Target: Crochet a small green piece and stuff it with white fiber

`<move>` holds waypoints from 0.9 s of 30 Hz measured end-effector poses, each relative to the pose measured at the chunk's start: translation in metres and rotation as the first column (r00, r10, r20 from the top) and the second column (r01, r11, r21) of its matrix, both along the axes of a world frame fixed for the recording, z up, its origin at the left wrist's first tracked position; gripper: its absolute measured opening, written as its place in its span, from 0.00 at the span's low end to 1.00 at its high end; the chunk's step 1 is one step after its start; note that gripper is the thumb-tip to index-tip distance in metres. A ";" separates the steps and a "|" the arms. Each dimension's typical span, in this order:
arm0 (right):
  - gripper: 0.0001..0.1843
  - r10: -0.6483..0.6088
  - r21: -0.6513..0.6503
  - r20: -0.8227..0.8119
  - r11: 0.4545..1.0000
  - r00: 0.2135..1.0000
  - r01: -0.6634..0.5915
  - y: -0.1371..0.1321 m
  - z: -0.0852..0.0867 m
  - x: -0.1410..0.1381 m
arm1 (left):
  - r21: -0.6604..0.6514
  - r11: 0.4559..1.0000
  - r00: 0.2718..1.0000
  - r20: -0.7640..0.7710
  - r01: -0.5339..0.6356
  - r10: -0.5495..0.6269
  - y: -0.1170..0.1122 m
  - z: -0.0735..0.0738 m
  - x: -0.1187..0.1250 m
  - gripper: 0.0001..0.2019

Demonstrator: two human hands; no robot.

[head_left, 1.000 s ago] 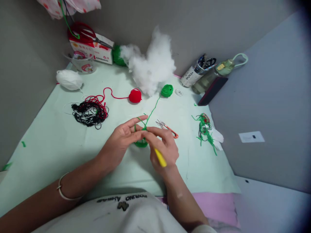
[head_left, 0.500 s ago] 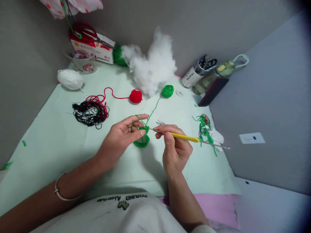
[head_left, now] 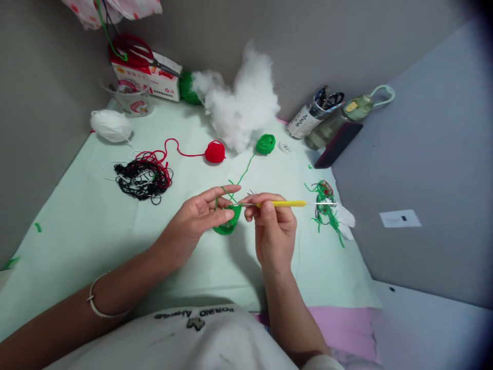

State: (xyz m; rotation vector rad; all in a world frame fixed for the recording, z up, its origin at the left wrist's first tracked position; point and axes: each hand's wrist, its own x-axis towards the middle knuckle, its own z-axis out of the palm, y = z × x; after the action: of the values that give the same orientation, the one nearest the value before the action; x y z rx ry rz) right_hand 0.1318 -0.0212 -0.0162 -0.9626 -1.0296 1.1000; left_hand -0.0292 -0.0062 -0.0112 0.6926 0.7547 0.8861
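The left hand point(head_left: 188, 218), forefinger extended, pinches a green crochet piece point(head_left: 227, 228) over the worktop point(head_left: 215, 277), the right hand point(head_left: 275, 226) grips a yellow-handled hook point(head_left: 287, 204) at its edge, and it looks part-done, with unworked yarn point(head_left: 247, 168) leading to the green ball point(head_left: 265, 144).

Bare surface point(head_left: 215, 272) is leaving room on the near side, while a green yarn strand point(head_left: 247, 170) is crossing the way ahead and white stuffing point(head_left: 241, 110) is barring the back
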 end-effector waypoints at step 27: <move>0.11 -0.257 0.324 0.332 0.935 0.908 0.146 -0.007 0.005 0.003 | -0.050 0.998 0.998 0.048 -0.029 0.031 0.004 0.007 0.001 0.18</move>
State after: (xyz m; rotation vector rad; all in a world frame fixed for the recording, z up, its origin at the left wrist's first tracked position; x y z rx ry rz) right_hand 0.1351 -0.0287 -0.0117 -1.0294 -1.3225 0.5780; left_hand -0.0280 -0.0026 -0.0040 0.6153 0.7432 0.9053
